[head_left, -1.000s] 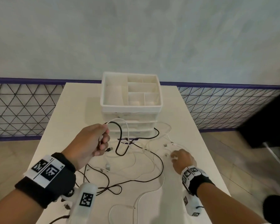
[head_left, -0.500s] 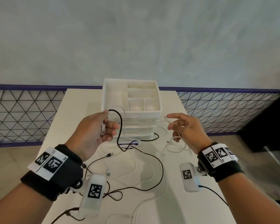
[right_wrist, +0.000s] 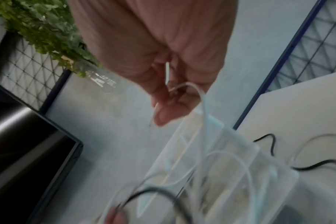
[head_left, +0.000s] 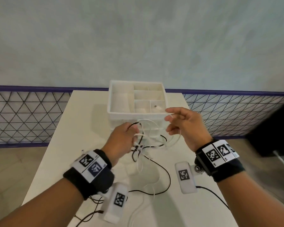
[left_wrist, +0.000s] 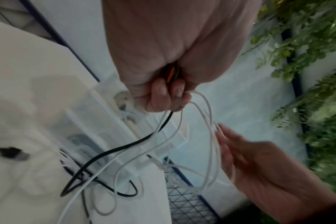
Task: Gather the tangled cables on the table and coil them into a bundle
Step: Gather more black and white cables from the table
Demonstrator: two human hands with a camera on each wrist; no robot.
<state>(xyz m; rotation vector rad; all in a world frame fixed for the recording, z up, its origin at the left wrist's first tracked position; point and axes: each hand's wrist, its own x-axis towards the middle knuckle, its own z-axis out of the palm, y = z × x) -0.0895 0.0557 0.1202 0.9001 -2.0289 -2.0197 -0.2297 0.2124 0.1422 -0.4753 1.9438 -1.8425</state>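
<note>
- While both hands are up off the table (head_left: 82, 115), which fills the lower middle of the head view, most of the tangle is up with them and the rest trails down onto the tabletop toward the bottom of the frame.
- White drawer organizer (head_left: 136, 113) sits dead centre at the back of the table, right behind the hands. That's the thing to not snag: the lifted loops hang just in front of its face. Bare table to the left of it, open air on the right past the table edge.
- Left hand (head_left: 121, 140), centre of frame, is a closed fist round the gathered strands. The left wrist view shows the fingers (left_wrist: 159, 97) curled tight on the black cable (left_wrist: 125, 147) plus several white ones coming out the bottom of the fist.
- Right hand (head_left: 185, 126), just right of centre and a bit higher, has thumb and forefinger pinching a loop of white cable (head_left: 154, 128); other fingers loosely curled.
- The key bit imo: that white loop runs roughly sideways between the two hands, so the free length lies to the right of the left fist, and the right hand is the one on it. My guess is the next wrap gets laid across into the left fist.
- Loose black tail (head_left: 162, 177) is on the table at lower centre, not yet gathered.
</note>
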